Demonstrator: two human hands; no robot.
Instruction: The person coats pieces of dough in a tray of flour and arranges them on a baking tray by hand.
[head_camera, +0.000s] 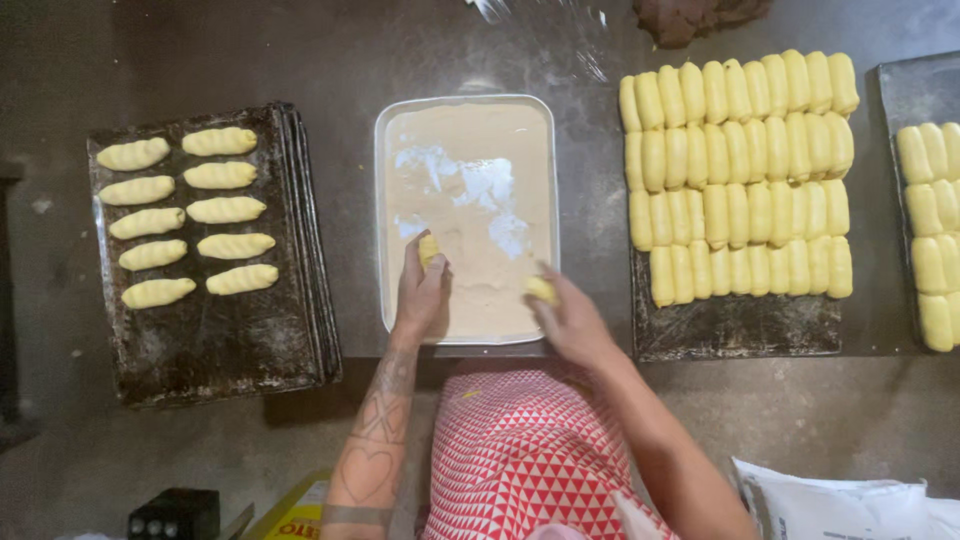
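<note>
My left hand (420, 293) holds a small yellow dough piece (428, 247) over the near part of a white tray (380, 200) filled with pale crumbs. My right hand (572, 322) grips another yellow dough piece (540, 289) at the tray's near right side and looks blurred. Both hands are inside the tray's near edge.
A dark baking tray (215, 340) on the left carries two columns of coated dough rolls (225, 209). To the right, a dark board (740, 328) holds several rows of plain yellow dough pieces (740, 170). Another tray (900, 90) with dough sits at far right. A white sack (840, 505) lies at bottom right.
</note>
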